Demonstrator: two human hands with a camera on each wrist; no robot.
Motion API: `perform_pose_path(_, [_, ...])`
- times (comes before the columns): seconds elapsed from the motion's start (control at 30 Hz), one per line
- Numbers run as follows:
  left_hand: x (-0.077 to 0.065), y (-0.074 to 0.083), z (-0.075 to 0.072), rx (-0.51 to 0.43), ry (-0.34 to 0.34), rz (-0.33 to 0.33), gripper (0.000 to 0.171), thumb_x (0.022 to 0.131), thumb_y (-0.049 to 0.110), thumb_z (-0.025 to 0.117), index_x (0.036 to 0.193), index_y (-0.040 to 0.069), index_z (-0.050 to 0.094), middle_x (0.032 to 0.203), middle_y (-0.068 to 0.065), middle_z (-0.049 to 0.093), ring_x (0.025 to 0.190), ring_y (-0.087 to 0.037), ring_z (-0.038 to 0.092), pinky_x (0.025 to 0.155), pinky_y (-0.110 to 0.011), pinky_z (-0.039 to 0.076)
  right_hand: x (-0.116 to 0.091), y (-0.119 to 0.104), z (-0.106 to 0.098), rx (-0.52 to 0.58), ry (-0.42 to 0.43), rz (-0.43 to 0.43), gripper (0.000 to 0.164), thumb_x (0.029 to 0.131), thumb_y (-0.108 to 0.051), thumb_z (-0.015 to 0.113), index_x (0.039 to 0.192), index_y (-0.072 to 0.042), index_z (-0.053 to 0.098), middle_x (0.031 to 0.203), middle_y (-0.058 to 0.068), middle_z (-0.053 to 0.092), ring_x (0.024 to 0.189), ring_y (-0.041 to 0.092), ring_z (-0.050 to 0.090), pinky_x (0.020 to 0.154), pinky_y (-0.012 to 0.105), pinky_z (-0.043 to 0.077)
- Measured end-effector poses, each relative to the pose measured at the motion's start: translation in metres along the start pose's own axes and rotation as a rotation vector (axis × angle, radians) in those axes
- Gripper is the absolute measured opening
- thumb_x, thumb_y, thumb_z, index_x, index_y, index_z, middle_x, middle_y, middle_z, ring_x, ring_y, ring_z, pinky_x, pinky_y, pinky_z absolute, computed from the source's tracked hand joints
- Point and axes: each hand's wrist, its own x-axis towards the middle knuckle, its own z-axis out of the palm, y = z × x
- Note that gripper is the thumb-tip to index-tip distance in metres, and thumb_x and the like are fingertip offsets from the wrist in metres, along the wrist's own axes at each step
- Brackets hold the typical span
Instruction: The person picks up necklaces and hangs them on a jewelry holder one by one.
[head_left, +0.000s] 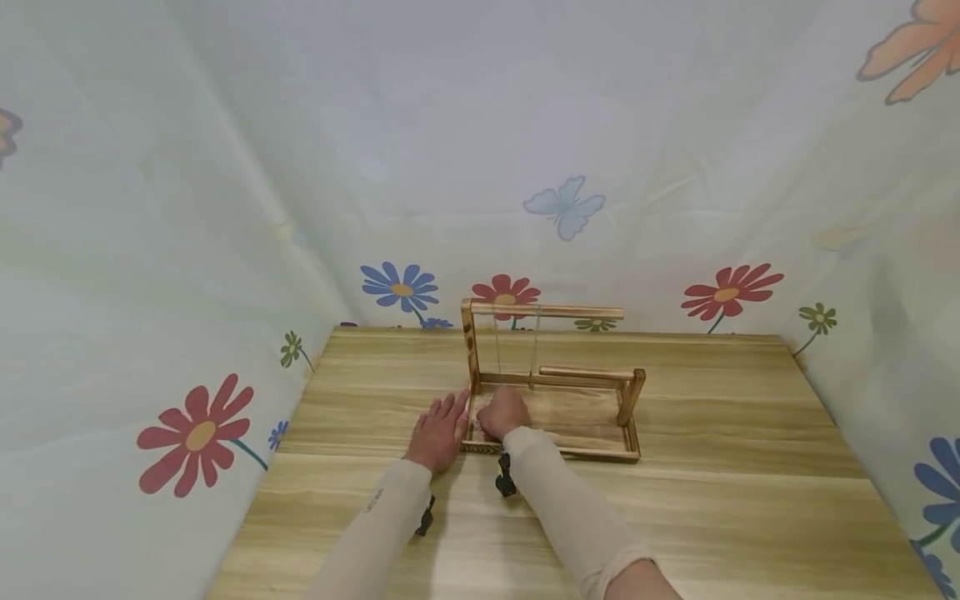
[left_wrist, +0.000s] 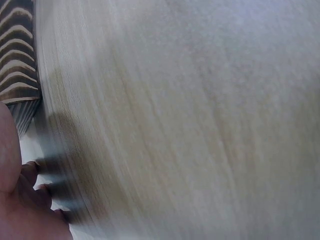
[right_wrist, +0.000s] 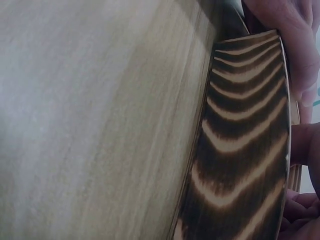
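Observation:
A wooden jewelry stand (head_left: 577, 406) with a rimmed tray base stands on the table. My left hand (head_left: 438, 429) lies with fairly straight fingers against the tray's left end; part of that hand (left_wrist: 25, 210) shows at the left wrist view's lower left corner. Inside the tray's left part, my right hand (head_left: 506, 412) is curled, with a small silvery thing (head_left: 477, 424) at its fingertips, too small to identify. In the right wrist view, the fingers (right_wrist: 292, 45) stand beyond the dark-striped front rim (right_wrist: 240, 135). Most of the right fingertips are hidden.
Two thin chains (head_left: 536, 346) hang from the stand's upper bar (head_left: 570, 312). A lower bar (head_left: 585, 372) reaches left from the short right post (head_left: 632, 398). The wood-grain table (head_left: 720, 500) extends around the stand, and a flower-printed sheet (head_left: 420, 125) hangs behind it.

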Motion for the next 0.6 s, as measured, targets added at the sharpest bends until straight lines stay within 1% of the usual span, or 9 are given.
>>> perform_pose_path(0.17, [-0.004,0.007,-0.006,-0.019,-0.012,-0.002,0.053,0.115,0.038,0.029,0.167,0.027,0.027,0.170,-0.014,0.034,0.159,-0.044,0.025,0.126,-0.067,0.022,0.001,0.002,0.002,-0.009,0.008,0.005,0.039,0.081,-0.007,0.069,0.051,-0.018,0.046,0.043,-0.003,0.050,0.043,0.018,0.052,0.045,0.031,0.039])
perform_pose_path(0.27, [-0.006,0.011,-0.009,-0.017,-0.002,0.009,0.052,0.114,0.034,0.032,0.165,0.023,0.031,0.168,-0.017,0.037,0.158,-0.045,0.028,0.125,-0.068,0.025,0.003,0.004,0.003,-0.008,0.006,0.008,0.041,0.081,-0.007,0.071,0.051,-0.018,0.045,0.044,-0.003,0.048,0.043,0.018,0.050,0.045,0.032,0.038])
perform_pose_path(0.4, [-0.006,0.012,-0.011,-0.005,0.009,0.016,0.051,0.114,0.032,0.034,0.164,0.021,0.034,0.167,-0.017,0.039,0.157,-0.046,0.031,0.123,-0.068,0.026,0.005,0.004,0.002,-0.032,-0.009,0.005,0.039,0.082,-0.008,0.072,0.053,-0.017,0.046,0.047,-0.002,0.048,0.045,0.019,0.049,0.046,0.032,0.039])
perform_pose_path(0.53, [-0.004,0.008,-0.007,0.002,-0.007,0.000,0.053,0.115,0.037,0.029,0.167,0.026,0.029,0.170,-0.014,0.035,0.159,-0.043,0.026,0.126,-0.067,0.024,0.006,0.002,0.001,-0.072,-0.028,-0.009,0.032,0.084,-0.009,0.069,0.061,-0.016,0.050,0.056,0.000,0.049,0.053,0.021,0.048,0.050,0.034,0.040])
perform_pose_path(0.6, [-0.003,0.006,-0.005,0.003,-0.003,-0.001,0.053,0.115,0.040,0.028,0.167,0.028,0.028,0.170,-0.012,0.035,0.160,-0.042,0.026,0.126,-0.066,0.024,0.006,0.001,0.001,-0.094,-0.037,-0.014,0.028,0.086,-0.010,0.068,0.064,-0.015,0.052,0.060,0.001,0.050,0.056,0.021,0.048,0.052,0.035,0.041])
